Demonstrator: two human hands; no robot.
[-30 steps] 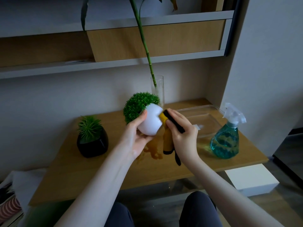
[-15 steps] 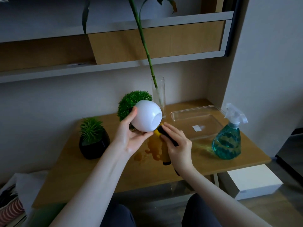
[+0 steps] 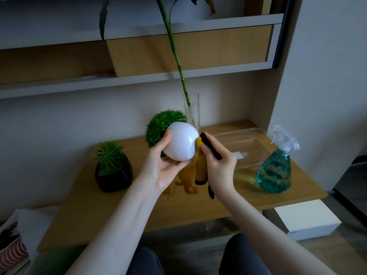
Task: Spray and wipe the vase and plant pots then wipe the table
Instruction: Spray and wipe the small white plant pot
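My left hand holds a round white plant pot above the table, tilted so its green bushy plant points back and left. My right hand grips a yellow and black cloth, whose upper end presses against the pot's right side while the rest hangs down. A black pot with a spiky green plant stands on the wooden table at the left. The glass vase with a tall green stalk stands at the back. A blue spray bottle stands at the right.
A clear plastic tray lies between the vase and the spray bottle. Wet brown patches mark the table under my hands. A white box sits on the floor at the right. Shelves run above the table.
The white pot tipped further over, its plant swinging back and left. My right hand dropped under the pot with the cloth, then rose again to its right side.
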